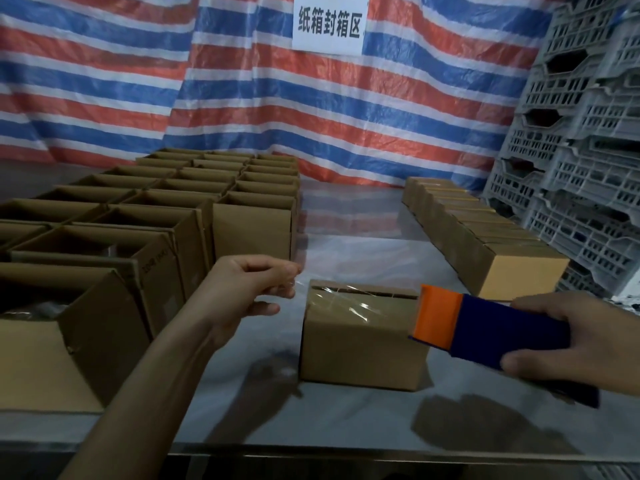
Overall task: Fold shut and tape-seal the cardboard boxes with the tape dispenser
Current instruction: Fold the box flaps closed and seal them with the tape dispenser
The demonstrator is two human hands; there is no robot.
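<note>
the surface (346, 424) shows its near edge at 6 o'clock. at 9 o'clock a block of open boxes (114, 230) stands in tight rows, flaps up. the left hand (249, 292) reaches in from 7 o'clock and hangs just left of centre, fingers curled and thumb apart below them; a sheen of clear tape (346, 303) meets the fingertips, but i cannot tell whether the grip is pinching it. the small box (360, 344) sits at centre, flaps folded down, tape lying across its top. the tape dispenser (485, 327) has its orange nose at the box's right top edge, and the right hand (571, 341) at 4 o'clock is clamped round its blue body. a row of sealed boxes (485, 237) runs toward 2 o'clock, beside stacked grey crates (588, 150).
</note>
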